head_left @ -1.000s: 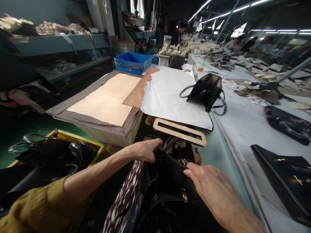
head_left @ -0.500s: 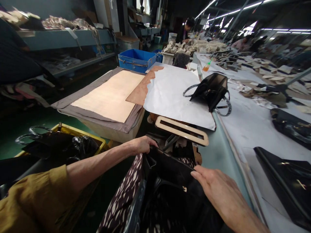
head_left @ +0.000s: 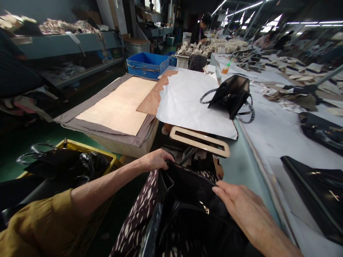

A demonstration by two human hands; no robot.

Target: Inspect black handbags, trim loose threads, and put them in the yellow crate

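"Worktable (head_left: 264, 137) on the right, covered in white?"

"Yes, with flat black bags (head_left: 312, 192) near us and cut pieces (head_left: 302, 69) strewn farther back. Strip lights glow overhead, and a person (head_left: 197, 35) stands behind a pale heap (head_left: 222, 46)."

"What's left of it?"

"A white sheet (head_left: 184, 101) carrying a black handbag (head_left: 232, 93), then a cream board (head_left: 119, 105) on grey cloth (head_left: 80, 123). A blue bin (head_left: 147, 68) is behind; a yellow crate (head_left: 91, 149) of bags sits lower left."

"And the open bag (head_left: 191, 182)?"

"Directly in front of the wearer, beside patterned cloth (head_left: 139, 214), nearer than the oblong wooden ring (head_left: 197, 144)."

"How are the hands?"

"Well apart. The left arm, mustard-sleeved, slants in from lower left, and the left hand (head_left: 157, 159) pinches the rim's far left corner. The right hand (head_left: 237, 198) enters from lower right, thumb and fingers closed on the same rim. A gold clasp (head_left: 204, 207) shows between them."
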